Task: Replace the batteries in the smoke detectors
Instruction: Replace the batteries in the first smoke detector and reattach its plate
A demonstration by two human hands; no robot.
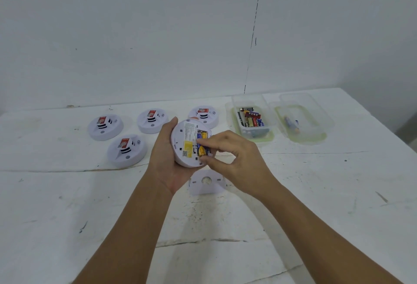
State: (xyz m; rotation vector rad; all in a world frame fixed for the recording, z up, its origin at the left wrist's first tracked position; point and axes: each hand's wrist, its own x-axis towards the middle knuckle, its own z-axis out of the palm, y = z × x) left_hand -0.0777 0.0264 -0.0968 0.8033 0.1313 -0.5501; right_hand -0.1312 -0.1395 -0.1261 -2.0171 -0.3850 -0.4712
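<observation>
My left hand holds a round white smoke detector above the table, its back turned toward me. Its open compartment shows blue and yellow batteries. My right hand reaches in from the right, its thumb and fingertips pinched on the batteries in the compartment. The detector's white mounting plate lies on the table just below both hands.
Several other white smoke detectors lie face up on the white table, at the left and behind my hands. A clear box of batteries stands at the right, a clear lid holding one battery beside it.
</observation>
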